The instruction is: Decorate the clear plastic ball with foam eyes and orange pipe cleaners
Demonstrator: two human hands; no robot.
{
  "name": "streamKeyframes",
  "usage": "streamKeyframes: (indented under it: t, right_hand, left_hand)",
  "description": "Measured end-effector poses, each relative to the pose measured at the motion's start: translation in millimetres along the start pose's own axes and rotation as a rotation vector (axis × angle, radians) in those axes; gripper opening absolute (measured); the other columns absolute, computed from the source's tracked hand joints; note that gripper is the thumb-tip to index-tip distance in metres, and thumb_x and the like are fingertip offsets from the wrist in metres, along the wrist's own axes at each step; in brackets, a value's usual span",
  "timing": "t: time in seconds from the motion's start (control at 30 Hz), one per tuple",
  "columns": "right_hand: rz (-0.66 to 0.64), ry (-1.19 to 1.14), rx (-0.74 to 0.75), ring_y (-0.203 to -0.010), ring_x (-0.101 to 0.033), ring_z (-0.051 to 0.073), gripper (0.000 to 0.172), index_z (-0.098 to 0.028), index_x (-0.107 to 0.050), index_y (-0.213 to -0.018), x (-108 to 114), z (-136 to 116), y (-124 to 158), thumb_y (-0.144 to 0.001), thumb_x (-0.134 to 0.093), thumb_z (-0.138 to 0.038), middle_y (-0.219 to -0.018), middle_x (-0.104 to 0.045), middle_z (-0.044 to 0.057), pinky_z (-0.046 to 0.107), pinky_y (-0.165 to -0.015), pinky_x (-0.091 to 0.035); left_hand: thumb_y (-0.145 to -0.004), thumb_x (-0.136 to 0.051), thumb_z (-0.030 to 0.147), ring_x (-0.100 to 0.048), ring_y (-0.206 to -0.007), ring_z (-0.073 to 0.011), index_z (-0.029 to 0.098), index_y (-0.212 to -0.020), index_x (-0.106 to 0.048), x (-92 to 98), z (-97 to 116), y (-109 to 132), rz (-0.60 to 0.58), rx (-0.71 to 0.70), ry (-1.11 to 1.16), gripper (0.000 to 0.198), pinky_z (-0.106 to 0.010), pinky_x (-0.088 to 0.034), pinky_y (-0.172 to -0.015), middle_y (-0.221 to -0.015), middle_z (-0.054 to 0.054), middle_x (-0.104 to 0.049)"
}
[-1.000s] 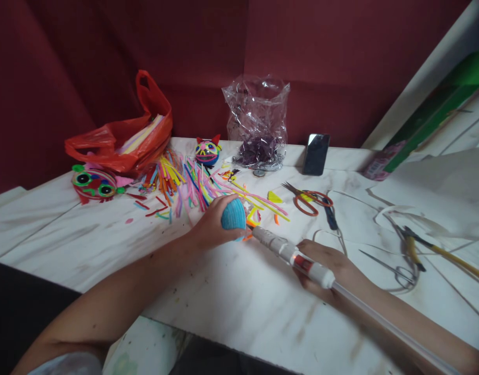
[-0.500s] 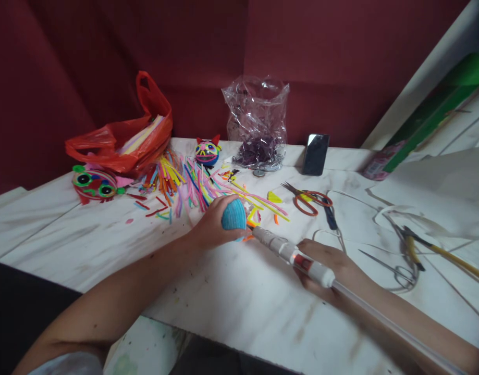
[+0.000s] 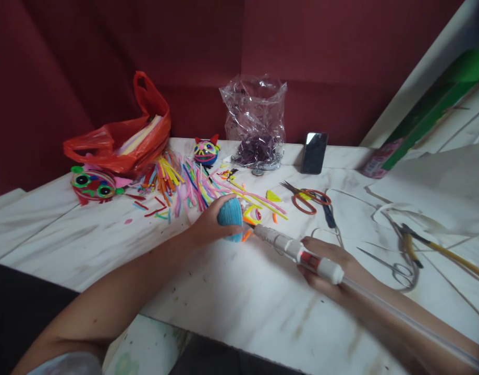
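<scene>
In my left hand [image 3: 208,225] is a rounded blue craft piece [image 3: 230,219] with a ridged, yarn-like surface, gripped between thumb and fingers. Its right side faces a white hot glue gun [image 3: 290,247], which my right hand [image 3: 329,260] holds by the handle. The dark nozzle sits close to the blue piece; I cannot tell if they touch. A glue stick [image 3: 403,315] runs out of the gun's rear toward the lower right. An orange strip [image 3: 246,236] shows by the nozzle, and a yellow piece with a red-and-white eye [image 3: 253,214] lies just behind.
Cut pipe cleaners [image 3: 194,179] are heaped behind my left hand, near a red plastic bag [image 3: 118,143]. Two decorated animal faces, one large [image 3: 94,185] and one small [image 3: 206,151], stand there. Orange-handled scissors [image 3: 305,198], a phone [image 3: 314,152], small scissors [image 3: 391,265] and a clear bag [image 3: 257,125] lie farther right.
The blue piece has turned slightly and shifted a little left. The glue gun has moved a bit right and down, and more of the eye piece behind shows.
</scene>
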State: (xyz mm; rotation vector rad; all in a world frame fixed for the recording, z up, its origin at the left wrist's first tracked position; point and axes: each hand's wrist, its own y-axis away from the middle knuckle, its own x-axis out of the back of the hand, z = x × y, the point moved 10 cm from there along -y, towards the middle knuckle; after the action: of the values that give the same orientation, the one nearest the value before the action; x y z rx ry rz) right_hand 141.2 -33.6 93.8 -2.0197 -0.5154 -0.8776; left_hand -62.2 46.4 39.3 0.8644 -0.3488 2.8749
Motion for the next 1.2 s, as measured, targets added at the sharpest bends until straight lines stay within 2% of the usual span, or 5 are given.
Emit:
streamKeyframes:
  t: [0.37, 0.6, 0.97, 1.2]
  right_hand:
    - [0.027, 0.063, 0.008, -0.064, -0.062, 0.015, 0.016, -0.022, -0.048, -0.078, -5.3, -0.2, 1.6, -0.081, -0.046, -0.005, -0.072, -0.06, 0.003, 0.025, -0.054, -0.045]
    - [0.021, 0.039, 0.034, -0.064, -0.062, 0.016, 0.016, -0.022, -0.048, -0.076, -6.0, 0.6, 3.0, -0.078, -0.047, -0.006, -0.07, -0.059, 0.002, 0.025, -0.054, -0.045]
    - [0.072, 0.035, 0.023, -0.06, -0.06, 0.015, 0.012, -0.021, -0.05, -0.077, -2.6, 0.3, 2.7, -0.082, -0.047, -0.011, -0.069, -0.059, 0.003, 0.025, -0.053, -0.047]
    - [0.031, 0.044, -0.02, -0.062, -0.062, 0.015, 0.014, -0.022, -0.053, -0.077, -3.2, -1.7, 1.5, -0.083, -0.046, -0.011, -0.071, -0.063, 0.004, 0.026, -0.058, -0.051]
  left_hand:
    - [-0.057, -0.075, 0.054, -0.051, -0.12, -0.0352, 0.019, -0.136, -0.045, -2.2, 7.0, 2.4, 0.032, -0.005, -0.027, 0.091, -0.043, -0.043, -0.1, -0.135, -0.011, -0.052]
    - [-0.058, -0.076, 0.052, -0.053, -0.117, -0.0336, 0.021, -0.136, -0.044, -3.6, 7.2, 4.3, 0.009, 0.039, 0.023, 0.09, -0.043, -0.044, -0.099, -0.131, -0.01, -0.055]
    - [-0.057, -0.075, 0.054, -0.053, -0.117, -0.0346, 0.02, -0.135, -0.045, -3.3, 7.8, 2.9, 0.011, 0.018, 0.021, 0.091, -0.042, -0.046, -0.096, -0.134, -0.01, -0.053]
    - [-0.057, -0.076, 0.055, -0.052, -0.118, -0.0352, 0.019, -0.137, -0.045, -2.0, 6.1, 3.3, 0.03, 0.036, 0.021, 0.093, -0.043, -0.044, -0.098, -0.134, -0.012, -0.052]
